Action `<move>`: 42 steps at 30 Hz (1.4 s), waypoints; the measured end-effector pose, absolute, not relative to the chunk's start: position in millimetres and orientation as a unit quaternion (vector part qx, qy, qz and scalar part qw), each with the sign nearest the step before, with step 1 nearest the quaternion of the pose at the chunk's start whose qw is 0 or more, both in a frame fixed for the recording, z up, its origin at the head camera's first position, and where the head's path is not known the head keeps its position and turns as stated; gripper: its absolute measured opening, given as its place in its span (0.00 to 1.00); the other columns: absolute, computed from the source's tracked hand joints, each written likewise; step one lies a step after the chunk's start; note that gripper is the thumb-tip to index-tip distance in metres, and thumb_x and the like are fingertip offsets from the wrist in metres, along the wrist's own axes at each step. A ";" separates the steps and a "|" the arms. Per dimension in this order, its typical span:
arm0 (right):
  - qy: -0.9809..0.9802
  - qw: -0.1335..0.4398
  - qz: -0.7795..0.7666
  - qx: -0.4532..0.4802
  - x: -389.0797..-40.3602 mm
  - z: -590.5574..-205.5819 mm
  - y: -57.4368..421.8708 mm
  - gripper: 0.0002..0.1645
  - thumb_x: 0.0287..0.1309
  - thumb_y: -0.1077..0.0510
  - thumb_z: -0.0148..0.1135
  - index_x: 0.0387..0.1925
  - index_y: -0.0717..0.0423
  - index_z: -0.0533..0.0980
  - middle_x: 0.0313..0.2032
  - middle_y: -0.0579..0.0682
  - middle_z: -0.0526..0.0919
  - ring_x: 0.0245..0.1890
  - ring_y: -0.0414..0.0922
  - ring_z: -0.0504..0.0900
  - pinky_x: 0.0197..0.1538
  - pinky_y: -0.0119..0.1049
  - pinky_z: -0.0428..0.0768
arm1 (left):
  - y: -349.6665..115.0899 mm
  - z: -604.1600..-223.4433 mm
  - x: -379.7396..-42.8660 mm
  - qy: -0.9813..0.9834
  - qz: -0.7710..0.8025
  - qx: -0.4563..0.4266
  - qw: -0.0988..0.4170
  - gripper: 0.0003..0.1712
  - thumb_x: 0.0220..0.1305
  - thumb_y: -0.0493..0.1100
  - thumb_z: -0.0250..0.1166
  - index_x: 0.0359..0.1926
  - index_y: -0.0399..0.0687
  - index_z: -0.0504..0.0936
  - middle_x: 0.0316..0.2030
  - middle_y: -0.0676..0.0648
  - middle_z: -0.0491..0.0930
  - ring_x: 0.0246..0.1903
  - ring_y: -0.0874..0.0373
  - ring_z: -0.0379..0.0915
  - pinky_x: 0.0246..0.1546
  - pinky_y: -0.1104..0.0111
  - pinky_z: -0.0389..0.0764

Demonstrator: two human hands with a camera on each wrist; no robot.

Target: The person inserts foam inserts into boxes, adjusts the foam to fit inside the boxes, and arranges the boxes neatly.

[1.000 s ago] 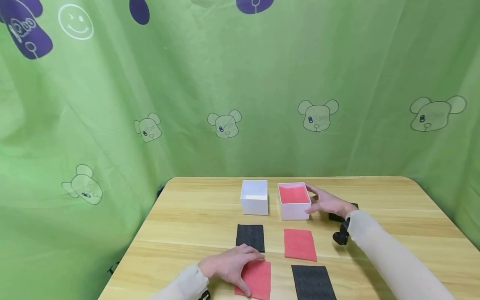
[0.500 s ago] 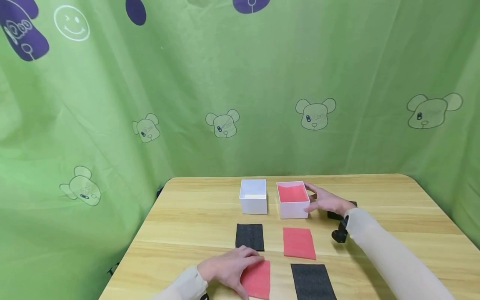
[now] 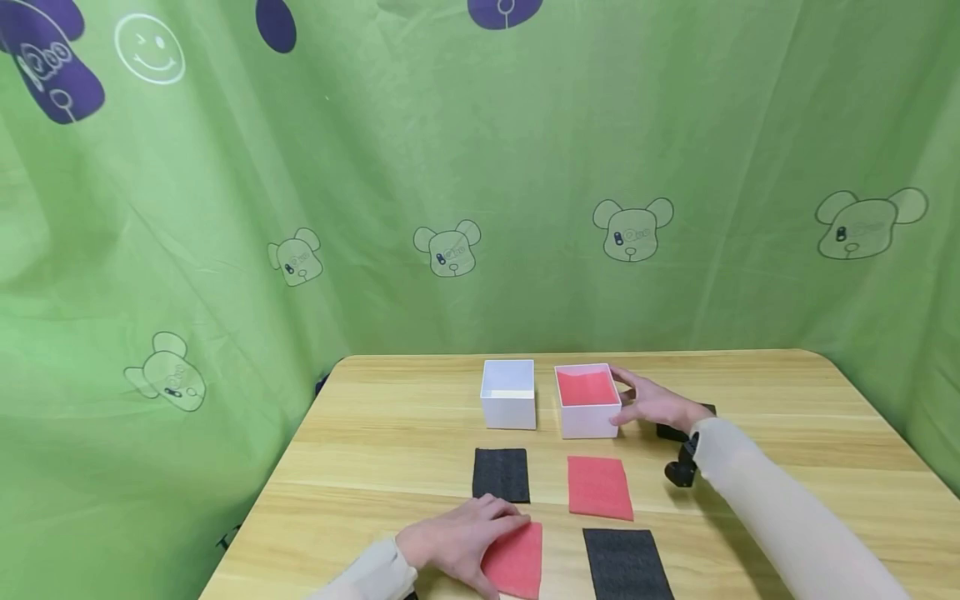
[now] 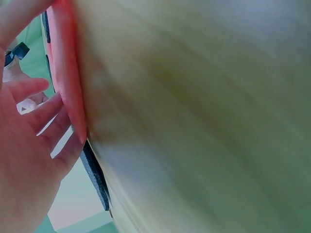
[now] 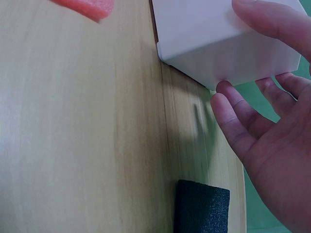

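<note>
On the head view: left hand (image 3: 461, 546) is over the near red sheet (image 3: 517, 562), flat on the table (image 3: 360, 433) at the person's left. Fingers spread wide: fingertips at its far edge, thumb toward its near side. Right hand (image 3: 655, 406) holds the right white box (image 3: 590, 423) at its right side, thumb at the front corner, fingers farther back; red material (image 3: 587, 388) inside. Left white box (image 3: 508, 413) stands just beside it. Nearer the person: far black sheet (image 3: 501, 477), far red sheet (image 3: 598, 488), near black sheet (image 3: 628, 563), all apart. Green curtain (image 3: 525, 308) behind.

Left wrist view: fingers fairly straight, tips touching the near red sheet. Can't tell how firm the contact is.

Right wrist view: thumb on one face of the right white box, fingertips at another edge, wide span. Black block (image 5: 201, 208) on the table near that hand.
</note>
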State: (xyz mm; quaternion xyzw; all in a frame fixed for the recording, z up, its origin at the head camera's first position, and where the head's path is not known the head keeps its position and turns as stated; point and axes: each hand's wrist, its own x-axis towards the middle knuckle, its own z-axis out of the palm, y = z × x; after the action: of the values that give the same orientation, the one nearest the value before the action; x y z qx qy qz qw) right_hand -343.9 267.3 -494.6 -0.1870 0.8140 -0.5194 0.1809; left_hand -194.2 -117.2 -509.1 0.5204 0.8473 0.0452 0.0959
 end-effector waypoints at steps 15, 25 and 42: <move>0.814 0.181 -0.521 -0.182 -346.5 -497.5 268.2 0.65 0.46 0.59 0.73 0.74 0.55 0.37 0.72 0.62 0.41 0.64 0.66 0.57 0.63 0.65 0.52 | -101.9 -484.1 -202.7 0.864 0.105 0.484 0.091 0.57 0.48 0.60 0.71 0.73 0.49 0.52 0.64 0.50 0.58 0.58 0.61 0.60 0.58 0.72 0.65; 0.814 0.177 -0.521 -0.184 -347.5 -498.8 268.2 0.66 0.46 0.59 0.73 0.74 0.56 0.37 0.72 0.62 0.41 0.64 0.66 0.58 0.63 0.64 0.53 | -82.5 -453.4 -231.3 0.884 0.151 0.437 0.065 0.57 0.49 0.56 0.70 0.74 0.51 0.48 0.69 0.45 0.53 0.64 0.55 0.56 0.62 0.64 0.62; 0.813 0.178 -0.525 -0.179 -345.1 -497.2 268.4 0.65 0.45 0.61 0.73 0.74 0.56 0.39 0.72 0.61 0.44 0.63 0.64 0.61 0.63 0.61 0.57 | -45.1 -423.1 -288.4 0.890 0.161 0.427 0.014 0.52 0.51 0.53 0.68 0.72 0.46 0.53 0.65 0.45 0.58 0.62 0.54 0.56 0.59 0.66 0.66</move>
State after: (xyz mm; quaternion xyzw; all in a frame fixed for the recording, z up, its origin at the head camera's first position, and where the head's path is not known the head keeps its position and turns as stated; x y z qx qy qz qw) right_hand -345.1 268.4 -497.2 -0.1786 0.8130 -0.5248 0.1781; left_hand -288.4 -45.1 -423.1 0.4266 0.8900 0.1606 0.0143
